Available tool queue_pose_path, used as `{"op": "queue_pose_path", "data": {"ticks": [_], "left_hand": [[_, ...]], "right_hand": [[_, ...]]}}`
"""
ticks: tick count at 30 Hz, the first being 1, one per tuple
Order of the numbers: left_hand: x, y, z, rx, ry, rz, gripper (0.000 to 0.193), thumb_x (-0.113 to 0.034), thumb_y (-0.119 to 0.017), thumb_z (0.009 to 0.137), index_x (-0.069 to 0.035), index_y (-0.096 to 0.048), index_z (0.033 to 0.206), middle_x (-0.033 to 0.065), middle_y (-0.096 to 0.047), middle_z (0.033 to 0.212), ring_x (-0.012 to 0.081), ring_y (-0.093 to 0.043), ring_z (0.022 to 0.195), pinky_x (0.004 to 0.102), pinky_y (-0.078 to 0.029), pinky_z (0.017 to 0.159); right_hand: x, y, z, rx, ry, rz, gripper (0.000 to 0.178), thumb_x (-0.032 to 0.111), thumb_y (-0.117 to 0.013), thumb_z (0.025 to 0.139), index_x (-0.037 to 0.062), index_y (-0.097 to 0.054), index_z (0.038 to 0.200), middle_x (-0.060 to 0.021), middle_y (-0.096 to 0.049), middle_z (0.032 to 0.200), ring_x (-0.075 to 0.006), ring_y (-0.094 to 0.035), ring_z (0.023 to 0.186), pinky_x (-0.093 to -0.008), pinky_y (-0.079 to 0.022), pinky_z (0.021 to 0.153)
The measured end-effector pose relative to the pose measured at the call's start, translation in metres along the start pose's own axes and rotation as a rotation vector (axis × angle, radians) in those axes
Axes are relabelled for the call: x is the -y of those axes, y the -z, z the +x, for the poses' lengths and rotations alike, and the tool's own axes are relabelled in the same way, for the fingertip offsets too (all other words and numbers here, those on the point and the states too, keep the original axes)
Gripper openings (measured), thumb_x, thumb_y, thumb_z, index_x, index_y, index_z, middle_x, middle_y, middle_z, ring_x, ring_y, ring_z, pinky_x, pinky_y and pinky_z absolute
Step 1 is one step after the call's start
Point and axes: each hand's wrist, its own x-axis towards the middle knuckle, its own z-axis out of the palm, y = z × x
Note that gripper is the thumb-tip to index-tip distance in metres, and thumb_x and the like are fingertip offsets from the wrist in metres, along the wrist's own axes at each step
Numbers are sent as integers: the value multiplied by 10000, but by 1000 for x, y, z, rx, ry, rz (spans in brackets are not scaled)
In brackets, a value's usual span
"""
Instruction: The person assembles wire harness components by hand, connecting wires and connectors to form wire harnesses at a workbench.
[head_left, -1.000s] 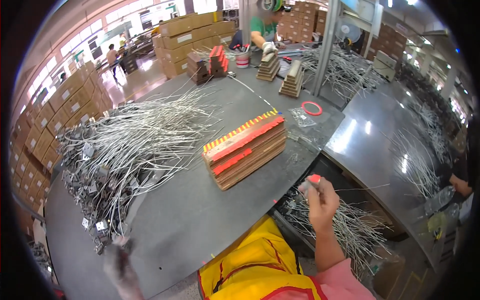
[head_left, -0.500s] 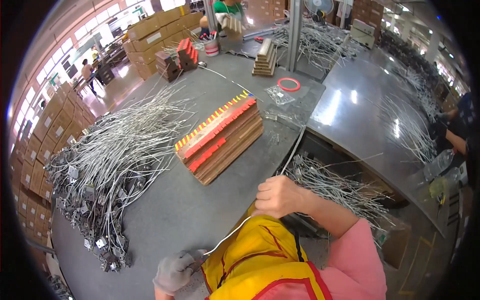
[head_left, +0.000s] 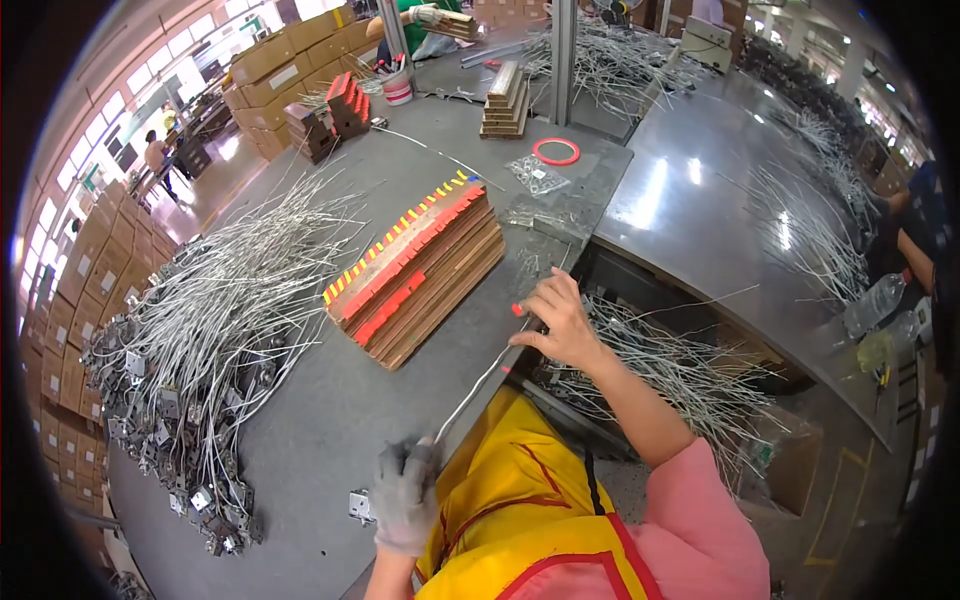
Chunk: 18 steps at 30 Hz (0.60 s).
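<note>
My left hand (head_left: 405, 500), in a grey glove, is closed on one end of a thin silvery-white cable (head_left: 472, 393) at the table's near edge. A small metal bracket (head_left: 360, 506) lies beside that glove; whether it joins the cable is hidden. From the glove the cable runs up and right to my bare right hand (head_left: 562, 322). There my thumb and fingers pinch it, and its thin end shows past the fingertips. A small red piece (head_left: 517, 310) sits by these fingers. Ahead stands a stack of wooden boards (head_left: 415, 270) with red and yellow-striped edges.
At left lies a heap of cables (head_left: 260, 250) with metal brackets. More cables (head_left: 650, 375) fill an open space below the table edge at right. A red ring (head_left: 556, 151) and a plastic bag (head_left: 538, 174) lie further back. A co-worker's gloved hand (head_left: 427, 14) holds boards.
My right hand has moved up and away along the cable, its fingers less tightly curled. My left hand has shifted right, uncovering the metal bracket. The view has moved slightly.
</note>
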Motion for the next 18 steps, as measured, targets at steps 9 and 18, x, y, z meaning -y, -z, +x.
{"op": "queue_pose_path", "data": {"ticks": [9, 18], "left_hand": [[-23, -69, 55, -89, -68, 30, 362, -8, -597, 720, -101, -608, 1070, 126, -566, 945, 325, -548, 830, 397, -478, 674], [-31, -86, 68, -117, -73, 89, 352, -20, -598, 676, -116, -605, 1014, 109, -572, 942, 307, -546, 837, 397, -476, 693]], "right_hand": [[0, -2, -6, 44, -23, 30, 476, 412, -753, 632, 31, -598, 871, -98, -549, 851, -289, -520, 904, -513, -299, 1021], [23, 2, -13, -53, -95, 26, 429, 238, -775, 627, -11, -588, 922, -143, -523, 914, -330, -504, 927, -455, -392, 920]]}}
